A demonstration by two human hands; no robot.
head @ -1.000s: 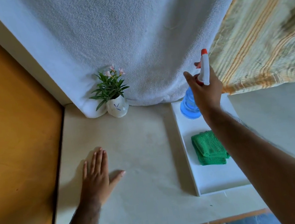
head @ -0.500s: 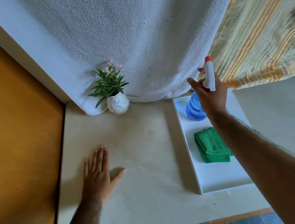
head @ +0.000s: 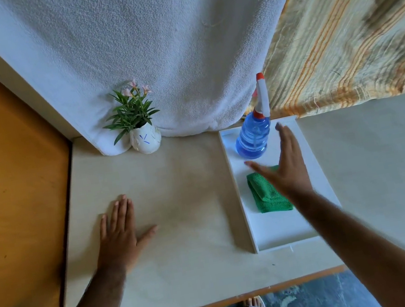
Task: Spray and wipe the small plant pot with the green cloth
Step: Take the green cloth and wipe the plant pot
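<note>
Released, blue spray bottle [head: 252, 136] stands (right hand [head: 286, 168] spread).

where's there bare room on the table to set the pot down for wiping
The widest bare patch is the table top between the left hand, the small plant pot and the white tray. The tray's near end is also bare. Its far end is crowded: spray bottle, green cloth and right hand.

bare tabletop [head: 174, 185] – spray bottle [head: 253, 136] beside pot [head: 146, 142]
</note>
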